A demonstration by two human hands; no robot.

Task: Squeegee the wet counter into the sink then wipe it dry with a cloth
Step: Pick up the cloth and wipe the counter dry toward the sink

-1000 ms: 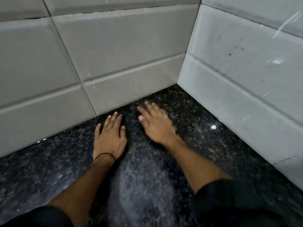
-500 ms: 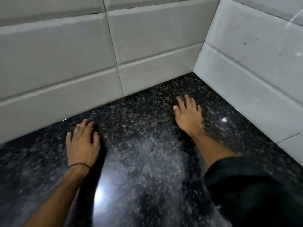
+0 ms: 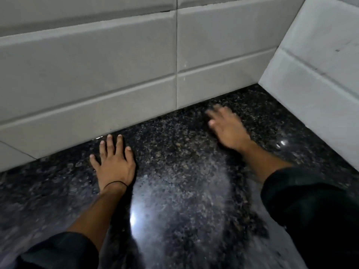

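Note:
The dark speckled granite counter [image 3: 174, 156] fills the lower part of the view and shines with a bright reflection near its middle. My left hand [image 3: 113, 162] lies flat on it, palm down, fingers apart, fingertips close to the back wall; a thin black band circles its wrist. My right hand [image 3: 227, 129] rests farther right and closer to the corner, fingers spread, blurred by motion. Neither hand holds anything. No squeegee, cloth or sink is in view.
A pale tiled back wall [image 3: 116, 74] runs along the far edge of the counter. A second tiled wall [image 3: 314, 78] closes the right side, meeting the first in a corner at the upper right. Dark sleeves cover both forearms low in the view.
My left hand has slid forward and to the right, up to the back wall. My right hand has shifted slightly along the counter near the corner. The view has swung left.

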